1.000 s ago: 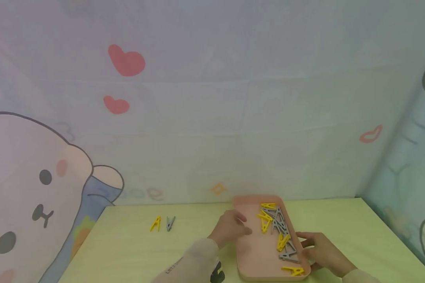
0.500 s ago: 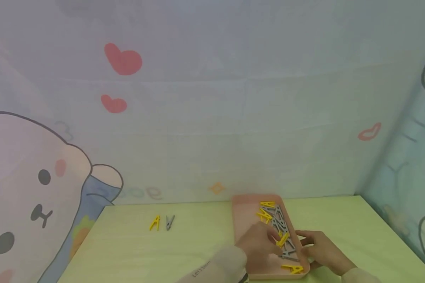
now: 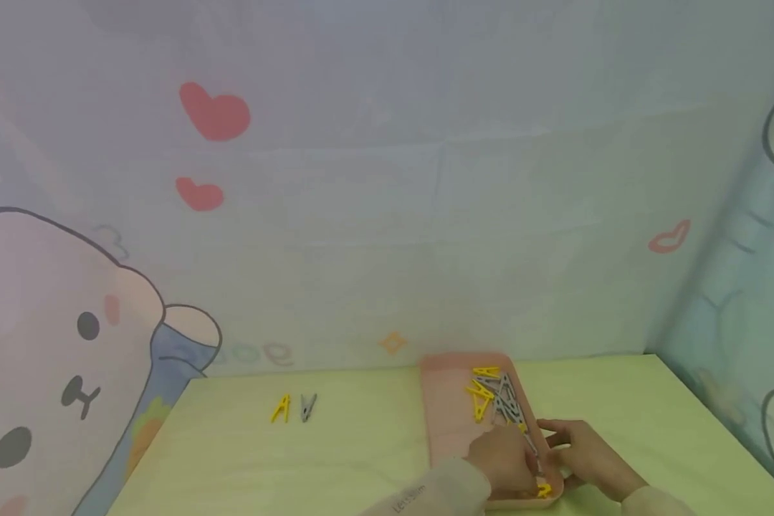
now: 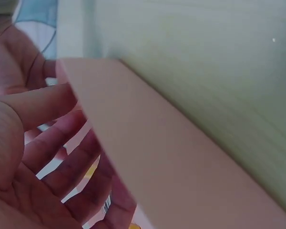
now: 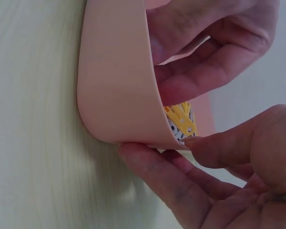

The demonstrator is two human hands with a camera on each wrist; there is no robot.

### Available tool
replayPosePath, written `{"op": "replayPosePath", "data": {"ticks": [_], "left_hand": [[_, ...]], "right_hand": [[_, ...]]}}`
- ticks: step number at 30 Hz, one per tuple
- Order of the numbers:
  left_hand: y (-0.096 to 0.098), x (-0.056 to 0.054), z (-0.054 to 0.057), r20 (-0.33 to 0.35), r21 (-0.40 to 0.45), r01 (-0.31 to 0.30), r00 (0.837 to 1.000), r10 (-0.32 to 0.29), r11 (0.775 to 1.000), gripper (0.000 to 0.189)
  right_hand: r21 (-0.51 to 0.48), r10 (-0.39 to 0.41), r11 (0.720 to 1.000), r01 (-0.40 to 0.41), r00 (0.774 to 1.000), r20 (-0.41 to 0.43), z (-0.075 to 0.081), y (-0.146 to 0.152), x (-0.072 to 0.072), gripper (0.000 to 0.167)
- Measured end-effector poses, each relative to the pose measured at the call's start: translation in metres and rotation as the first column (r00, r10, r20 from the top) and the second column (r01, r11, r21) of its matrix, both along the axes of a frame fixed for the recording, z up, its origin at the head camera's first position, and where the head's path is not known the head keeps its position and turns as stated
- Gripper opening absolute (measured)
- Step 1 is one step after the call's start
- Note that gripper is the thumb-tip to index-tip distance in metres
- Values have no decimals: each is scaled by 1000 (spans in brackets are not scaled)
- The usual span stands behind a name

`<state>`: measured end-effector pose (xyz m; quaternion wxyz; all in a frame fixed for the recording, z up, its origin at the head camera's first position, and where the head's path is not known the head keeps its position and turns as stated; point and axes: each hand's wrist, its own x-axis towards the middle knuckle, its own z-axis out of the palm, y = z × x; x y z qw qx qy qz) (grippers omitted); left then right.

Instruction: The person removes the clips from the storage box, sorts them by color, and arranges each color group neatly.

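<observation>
Inside the front right part of a pink tray (image 3: 440, 408), my left hand (image 3: 504, 459) reaches down with its fingertips beside a yellow clothespin (image 3: 544, 490). In the left wrist view the tray wall hides those fingertips, so I cannot tell whether they pinch anything. My right hand (image 3: 587, 459) holds the tray's right side: in the right wrist view the thumb (image 5: 224, 148) lies at the rim and the fingers are against the outer wall (image 5: 117, 71). More yellow clothespins (image 3: 481, 390) and grey clothespins (image 3: 507, 405) lie along the tray's right side.
Left of the tray, a yellow clothespin (image 3: 281, 408) and a grey clothespin (image 3: 307, 408) lie apart on the pale green table (image 3: 355, 416). A printed curtain (image 3: 361, 215) hangs behind the table's far edge.
My left hand has moved from the tray's left rim, right and toward me, to the front right corner, now covering several clothespins. The right hand has stayed at the tray's side.
</observation>
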<state>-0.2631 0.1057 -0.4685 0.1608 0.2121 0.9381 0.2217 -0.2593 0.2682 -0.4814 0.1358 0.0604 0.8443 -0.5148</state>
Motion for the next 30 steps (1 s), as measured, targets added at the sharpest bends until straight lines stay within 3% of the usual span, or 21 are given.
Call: {"op": "replayPosePath", "data": {"ticks": [5, 10, 14, 22, 27, 30], "left_hand": [[7, 5, -8, -99, -148, 65, 992, -80, 987, 31], [12, 5, -6, -169, -192, 47, 982, -81, 980, 33], [16, 3, -3, -198, -203, 68, 974, -109, 977, 31], [12, -5, 0, -130, -114, 70, 988, -84, 991, 17], [-1, -11, 1, -97, -20, 17, 995, -19, 1000, 14], [-7, -16, 3, -43, 83, -27, 999, 30, 996, 15]], "right_hand": [[-14, 12, 1000, -12, 1000, 1, -3, -4, 2, 61], [15, 9, 1000, -9, 1000, 3, 1, -5, 0, 62], [6, 19, 1000, -19, 1000, -19, 4, 2, 1, 63], [-31, 50, 998, -51, 998, -39, 3, 10, 1, 64], [-35, 42, 998, -43, 999, -33, 0, 4, 2, 61], [-4, 10, 1000, -10, 1000, -26, 0, 2, 1, 60]]}}
